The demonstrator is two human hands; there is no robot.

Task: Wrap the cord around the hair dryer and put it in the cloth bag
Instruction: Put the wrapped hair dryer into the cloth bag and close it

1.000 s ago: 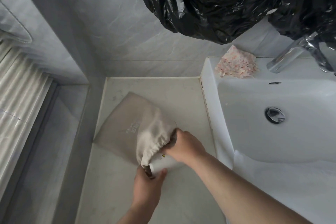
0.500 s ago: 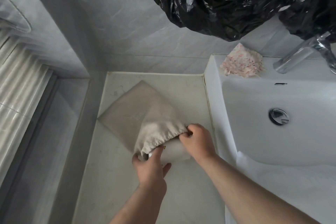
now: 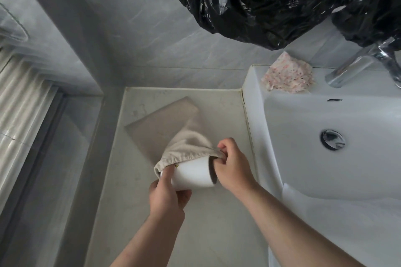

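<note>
While the hair dryer [image 3: 192,174] lies only part-way in the cloth bag [image 3: 165,130], the step in hand is pulling the gathered mouth over the rest of the white barrel. Both sit on the desk [image 3: 217,223], just beside the sink [image 3: 271,115]. Right hand [image 3: 233,166] is closed, pinching the hem at the barrel's dark-rimmed end. Left hand [image 3: 166,197] is curled round the hem on the opposite side, pressed against the barrel. Cord: not visible, presumably inside the bag; can't confirm the wrap. To do it well, I'd say: hold the two pinch points opposite each other so the mouth spreads wide, walk the hem along in alternating tugs, and let the barrel bear on the desk rather than lifting it. Risk: the gathered hem snags on the end rim. Ease it over there, don't yank.
</note>
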